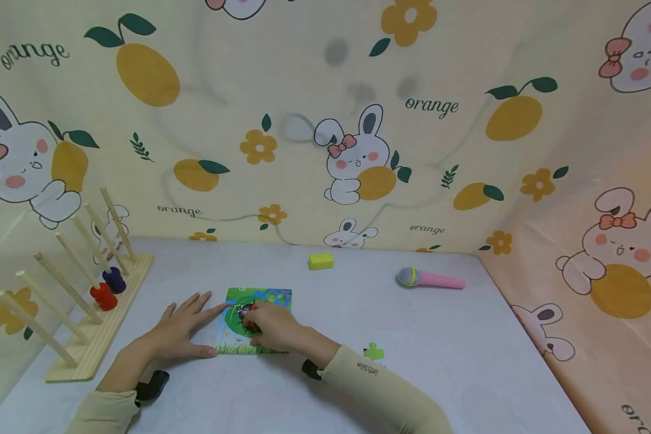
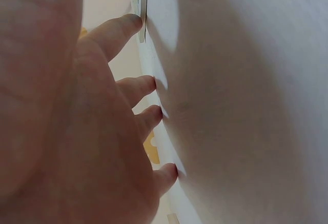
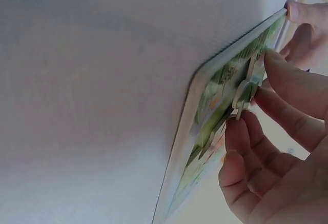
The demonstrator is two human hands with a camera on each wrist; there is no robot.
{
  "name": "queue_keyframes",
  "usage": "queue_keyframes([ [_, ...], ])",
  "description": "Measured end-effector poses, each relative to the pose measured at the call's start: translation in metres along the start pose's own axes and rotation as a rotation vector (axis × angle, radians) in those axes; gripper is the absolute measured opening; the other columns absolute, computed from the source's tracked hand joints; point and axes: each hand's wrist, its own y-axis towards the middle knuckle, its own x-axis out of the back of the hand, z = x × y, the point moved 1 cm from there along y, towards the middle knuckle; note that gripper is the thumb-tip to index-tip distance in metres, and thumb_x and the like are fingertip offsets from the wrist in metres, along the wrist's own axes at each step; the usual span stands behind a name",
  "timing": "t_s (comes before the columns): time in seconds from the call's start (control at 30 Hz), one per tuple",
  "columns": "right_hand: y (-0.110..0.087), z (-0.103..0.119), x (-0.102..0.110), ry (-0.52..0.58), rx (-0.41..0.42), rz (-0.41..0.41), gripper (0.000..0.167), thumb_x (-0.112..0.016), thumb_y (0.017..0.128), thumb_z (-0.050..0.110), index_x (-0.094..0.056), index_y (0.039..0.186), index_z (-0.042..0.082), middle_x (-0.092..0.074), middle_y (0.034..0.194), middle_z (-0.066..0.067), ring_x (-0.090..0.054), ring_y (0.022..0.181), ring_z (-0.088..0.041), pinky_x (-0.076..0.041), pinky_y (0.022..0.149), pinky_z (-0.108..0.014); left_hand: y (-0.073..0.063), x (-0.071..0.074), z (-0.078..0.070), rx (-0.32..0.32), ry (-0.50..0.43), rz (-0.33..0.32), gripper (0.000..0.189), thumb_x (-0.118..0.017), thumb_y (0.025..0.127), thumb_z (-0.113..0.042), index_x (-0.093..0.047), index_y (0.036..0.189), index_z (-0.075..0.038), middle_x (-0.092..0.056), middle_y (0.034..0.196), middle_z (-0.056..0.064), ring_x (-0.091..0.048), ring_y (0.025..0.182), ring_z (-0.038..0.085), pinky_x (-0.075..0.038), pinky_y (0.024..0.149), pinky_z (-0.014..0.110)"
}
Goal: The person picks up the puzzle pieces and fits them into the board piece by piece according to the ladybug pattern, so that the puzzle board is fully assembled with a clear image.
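A square jigsaw board (image 1: 280, 296) with a beetle picture on green lies on the white table. My left hand (image 1: 181, 330) is spread on the table at the board's left side, thumb and index fingertip at its edge. Over the board, my right hand (image 1: 278, 325) pinches a small green puzzle piece (image 3: 244, 95), seen tilted up from the board in the right wrist view. The right fingers cover part of the beetle in the head view. Another green puzzle piece (image 1: 374, 351) lies to the right, beside the right sleeve.
At the left stands a wooden peg rack (image 1: 87, 345) with upright rods, carrying red rings (image 1: 103, 297) and dark blue rings (image 1: 114, 280). Toward the back are a yellow block (image 1: 320, 261) and a pink toy microphone (image 1: 439, 279). A printed curtain (image 1: 304, 78) hangs behind the table.
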Motion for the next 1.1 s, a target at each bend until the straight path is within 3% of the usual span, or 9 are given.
queue_keyframes([
  [0.5, 0.0, 0.001, -0.001, -0.063, 0.008, -0.013, 0.033, -0.086, 0.08, 0.028, -0.075, 0.11, 0.018, -0.06, 0.095, 0.007, -0.05, 0.081, -0.004, -0.038, 0.064, -0.018, 0.0, 0.002, -0.001, 0.006, -0.006, 0.011, 0.096, -0.076, 0.073, -0.066, -0.047, 0.149, -0.016, -0.027, 0.157, 0.03, -0.018, 0.142, 0.057, -0.011, 0.101, 0.083],
  [0.87, -0.004, 0.007, 0.001, -0.183, 0.038, -0.04, 0.03, -0.081, 0.083, 0.041, -0.071, 0.102, 0.019, -0.053, 0.09, 0.007, -0.047, 0.077, -0.005, -0.036, 0.059, -0.018, 0.0, 0.002, -0.002, 0.014, -0.004, 0.016, 0.096, -0.076, 0.072, -0.067, -0.047, 0.149, -0.017, -0.028, 0.157, 0.03, -0.019, 0.142, 0.057, -0.011, 0.101, 0.082],
  [0.93, -0.006, 0.011, 0.001, -0.267, 0.057, -0.043, 0.036, -0.076, 0.085, 0.047, -0.07, 0.108, 0.02, -0.056, 0.099, 0.007, -0.052, 0.087, -0.006, -0.041, 0.066, -0.019, 0.0, 0.002, -0.001, 0.015, -0.003, 0.017, 0.097, -0.076, 0.072, -0.067, -0.047, 0.149, -0.017, -0.028, 0.157, 0.03, -0.018, 0.142, 0.057, -0.011, 0.101, 0.082],
  [1.0, -0.01, 0.015, 0.001, -0.352, 0.077, 0.005, 0.052, -0.068, 0.089, 0.056, -0.065, 0.126, 0.02, -0.059, 0.121, 0.003, -0.057, 0.108, -0.009, -0.048, 0.082, -0.024, 0.0, 0.002, -0.001, 0.013, -0.005, 0.015, 0.096, -0.076, 0.072, -0.067, -0.047, 0.15, -0.017, -0.027, 0.157, 0.03, -0.018, 0.142, 0.057, -0.011, 0.101, 0.083],
  [1.1, -0.018, 0.02, 0.0, -0.403, 0.097, 0.139, 0.079, -0.055, 0.091, 0.066, -0.04, 0.153, 0.019, -0.036, 0.158, 0.001, -0.037, 0.142, -0.016, -0.042, 0.107, -0.041, -0.001, 0.002, -0.002, 0.008, -0.011, 0.009, 0.096, -0.075, 0.073, -0.067, -0.046, 0.15, -0.017, -0.027, 0.157, 0.03, -0.018, 0.142, 0.057, -0.01, 0.101, 0.083],
])
